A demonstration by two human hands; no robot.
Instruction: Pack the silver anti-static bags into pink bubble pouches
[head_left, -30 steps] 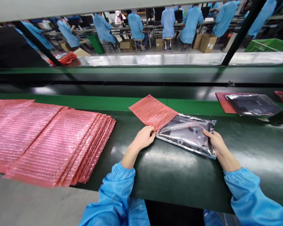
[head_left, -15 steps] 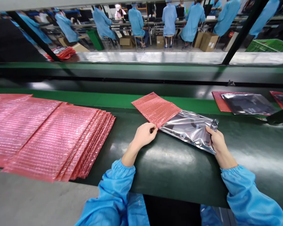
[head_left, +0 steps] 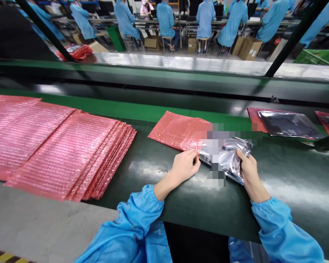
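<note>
A pink bubble-wrap bag lies on the dark green belt in front of me. My left hand pinches its open near edge, fingers closed on it. A silver foil pouch sticks out of that opening to the right. My right hand grips the pouch's crumpled right end. Part of the pouch is blurred out.
A fanned stack of pink bubble bags lies at the left. Another silver pouch on a pink bag rests on the belt at the far right. Several people in blue coats sit at benches beyond the line.
The silver pouch has slid further into the pink bag, so less of it shows. My right hand moved left toward my left hand, and the pink bag turned flatter.
</note>
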